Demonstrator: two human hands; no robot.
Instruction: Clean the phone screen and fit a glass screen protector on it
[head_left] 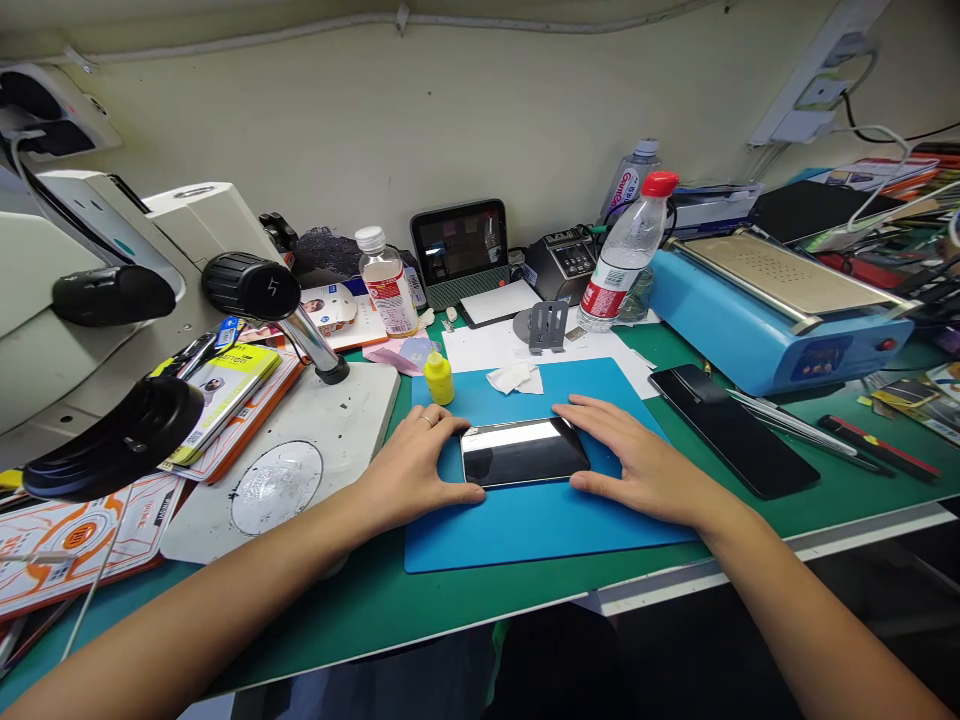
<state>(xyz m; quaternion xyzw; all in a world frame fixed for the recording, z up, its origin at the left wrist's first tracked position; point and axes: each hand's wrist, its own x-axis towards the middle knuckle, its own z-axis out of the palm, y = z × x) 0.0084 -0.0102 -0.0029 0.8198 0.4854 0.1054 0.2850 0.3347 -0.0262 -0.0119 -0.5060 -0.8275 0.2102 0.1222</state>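
A smartphone (525,455) with a glossy black front lies sideways on the blue mat (480,540), a bright reflection along its upper part. My left hand (420,455) grips its left end, thumb at the near corner and fingers at the far one. At the opposite end, my right hand (626,455) holds the right corners between thumb and fingers. A small yellow bottle (438,378) stands at the mat's far left edge. Beside it lies a crumpled white tissue (516,377). Whatever is under the phone is hidden.
To the left are a microscope (247,285) and stacked boxes (225,400). A dark phone (731,430), tweezers (806,430) and a blue heating plate machine (780,310) occupy the right. Plastic bottles (626,255) and a small screen (461,250) stand by the wall.
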